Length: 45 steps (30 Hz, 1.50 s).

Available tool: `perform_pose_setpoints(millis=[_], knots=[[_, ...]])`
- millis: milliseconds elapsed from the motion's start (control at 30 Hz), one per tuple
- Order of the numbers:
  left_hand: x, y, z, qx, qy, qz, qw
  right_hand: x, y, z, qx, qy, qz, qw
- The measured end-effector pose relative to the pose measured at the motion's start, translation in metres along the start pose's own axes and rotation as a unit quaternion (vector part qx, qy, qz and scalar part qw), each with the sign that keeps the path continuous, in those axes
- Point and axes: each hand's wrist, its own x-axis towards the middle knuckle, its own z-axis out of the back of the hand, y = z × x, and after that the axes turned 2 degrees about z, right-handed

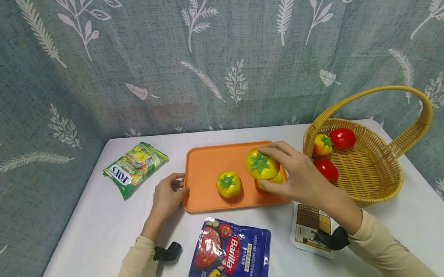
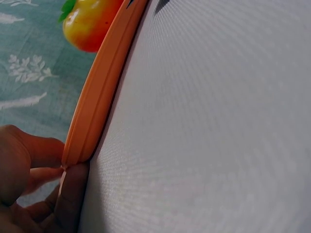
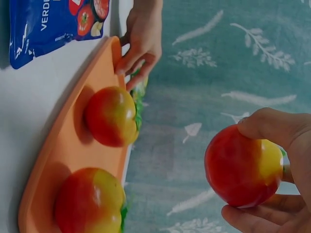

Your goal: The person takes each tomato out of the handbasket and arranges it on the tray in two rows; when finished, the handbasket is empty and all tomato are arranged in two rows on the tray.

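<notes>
While the right hand (image 1: 301,178) holds a yellow-orange toy tomato (image 1: 262,164) just above the right end of the orange tray (image 1: 204,163), fingers and thumb curled round its sides, the left hand (image 1: 168,197) steadies the tray by its left rim, thumb and fingers pinching the edge, as the left wrist view shows close up. From the right wrist view the held tomato (image 3: 243,166) hangs clear of the tray, with two more tomatoes resting on it: one near the middle (image 1: 228,184) and one at the right end (image 1: 274,180), directly under the held one and mostly hidden in the head view.

Doing this well seems to mean keeping the grip light and even on the round body, green calyx up, and keeping it off the tomato below so neither rolls. The bare stretch of tray on the far side, left of the held fruit, looks the safer room. The left hand's pinch should stay firm so the tray does not slide on the white table (image 1: 88,236).

Right of the tray stands a wicker basket (image 1: 370,179) with three tomatoes inside. A green FOXS sweets bag (image 1: 135,167) lies to the left, a blue Barilla pouch (image 1: 231,255) near, and a small printed packet (image 1: 309,229) under the right forearm.
</notes>
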Motion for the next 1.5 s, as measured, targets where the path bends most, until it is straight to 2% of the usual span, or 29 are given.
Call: perform_pose_setpoints(millis=[333, 633, 1300, 1500], knots=[[0.000, 0.000, 0.000, 0.002, 0.000, -0.008, 1.0000, 0.007, 0.007, -0.021, 0.015, 0.010, 0.028, 0.999], [0.000, 0.000, 0.000, -0.003, 0.003, 0.003, 1.0000, 0.018, 0.015, -0.038, 0.032, 0.037, 0.041, 0.998], [0.002, -0.001, 0.001, 0.006, 0.008, 0.011, 0.9999, 0.043, 0.033, -0.075, -0.016, 0.078, 0.057, 0.995], [0.001, 0.001, 0.001, -0.002, 0.010, 0.021, 0.9997, 0.051, 0.033, -0.088, 0.002, 0.089, 0.059, 0.994]])
